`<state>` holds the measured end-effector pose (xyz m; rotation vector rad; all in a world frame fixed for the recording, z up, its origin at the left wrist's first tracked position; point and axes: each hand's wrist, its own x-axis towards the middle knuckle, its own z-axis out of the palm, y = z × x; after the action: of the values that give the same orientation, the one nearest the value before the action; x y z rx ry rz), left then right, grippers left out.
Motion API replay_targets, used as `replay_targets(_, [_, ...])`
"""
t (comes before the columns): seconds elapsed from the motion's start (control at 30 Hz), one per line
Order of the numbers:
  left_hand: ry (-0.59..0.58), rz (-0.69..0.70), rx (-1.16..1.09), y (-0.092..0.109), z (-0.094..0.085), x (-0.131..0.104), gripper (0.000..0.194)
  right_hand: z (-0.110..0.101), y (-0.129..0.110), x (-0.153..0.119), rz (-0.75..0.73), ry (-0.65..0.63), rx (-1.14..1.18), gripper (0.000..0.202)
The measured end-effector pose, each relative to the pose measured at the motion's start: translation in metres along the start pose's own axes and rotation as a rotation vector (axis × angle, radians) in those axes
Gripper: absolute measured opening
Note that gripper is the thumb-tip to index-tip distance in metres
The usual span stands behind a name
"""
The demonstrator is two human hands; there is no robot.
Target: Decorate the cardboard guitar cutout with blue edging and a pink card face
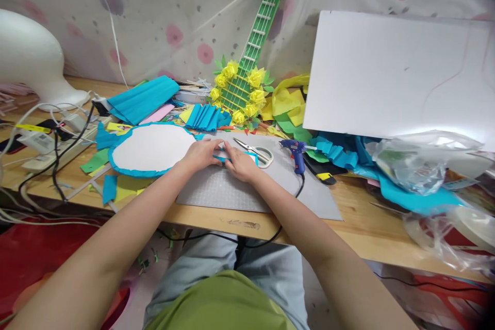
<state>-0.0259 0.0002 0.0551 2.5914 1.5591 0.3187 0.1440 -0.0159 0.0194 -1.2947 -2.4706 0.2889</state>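
Both hands meet over a grey cutting mat [216, 193]. My left hand [201, 155] has its fingers closed on the blue-edged neck strip [251, 156] of a guitar-shaped cutout. My right hand [238, 163] presses its fingers on the same strip, just right of the left hand. The cutout's white oval body [152, 149], edged in blue paper, lies to the left. Scissors [263, 154] rest right behind my right hand, partly beneath the strip's far side. A blue glue gun [297, 153] sits farther right on the mat.
A green paper guitar with yellow flowers [253, 44] leans on the back wall. A large white board [386, 72] stands at right, near plastic bags [421, 165]. At left are a foam head [31, 56], a power strip [58, 147] and cables. Blue crepe paper [145, 99] lies behind the oval.
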Motion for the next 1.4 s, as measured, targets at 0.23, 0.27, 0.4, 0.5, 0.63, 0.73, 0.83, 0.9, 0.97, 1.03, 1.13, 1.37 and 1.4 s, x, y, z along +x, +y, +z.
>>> replay_targets(0.23, [0.011,0.058,0.004,-0.004,0.004,-0.001,0.079,-0.007,0.005,-0.011,-0.069,-0.015,0.014,0.063])
replay_targets(0.27, [-0.035,0.039,0.004,-0.004,0.004,-0.002,0.077,-0.010,0.006,-0.011,-0.075,-0.022,0.031,0.062])
replay_targets(0.4, [-0.113,-0.017,0.049,0.000,0.003,-0.005,0.069,-0.017,0.005,-0.006,0.019,0.009,0.188,0.063])
replay_targets(0.5, [-0.078,-0.029,0.049,0.003,0.001,-0.007,0.065,-0.012,0.001,0.001,0.115,0.064,0.204,0.066])
replay_targets(0.63, [-0.008,-0.058,-0.002,0.006,0.001,-0.009,0.066,0.003,-0.002,0.004,0.038,0.069,0.083,0.064])
replay_targets(0.73, [0.101,-0.040,0.007,0.004,0.000,-0.010,0.074,0.006,0.000,0.000,-0.046,0.084,0.042,0.061])
replay_targets(0.83, [0.116,0.051,0.040,-0.004,-0.008,-0.008,0.089,-0.002,0.001,-0.006,-0.078,0.073,0.093,0.058])
replay_targets(0.9, [0.003,0.135,0.041,-0.012,-0.016,-0.007,0.099,-0.010,0.002,-0.009,-0.048,0.066,0.171,0.057])
replay_targets(0.97, [-0.117,0.183,0.042,-0.022,-0.025,-0.008,0.106,-0.017,0.001,-0.010,-0.007,0.074,0.234,0.058])
replay_targets(1.03, [-0.190,0.187,0.059,-0.030,-0.032,-0.011,0.110,-0.018,-0.001,-0.009,-0.004,0.082,0.245,0.062])
replay_targets(1.13, [-0.250,0.172,0.106,-0.041,-0.035,-0.018,0.110,-0.013,-0.006,-0.003,-0.065,0.060,0.181,0.076])
replay_targets(1.37, [-0.244,0.122,0.152,-0.052,-0.028,-0.023,0.083,0.002,-0.021,0.013,-0.161,-0.022,0.031,0.084])
replay_targets(1.4, [-0.245,0.122,0.145,-0.053,-0.028,-0.022,0.082,0.002,-0.021,0.013,-0.161,-0.024,0.012,0.082])
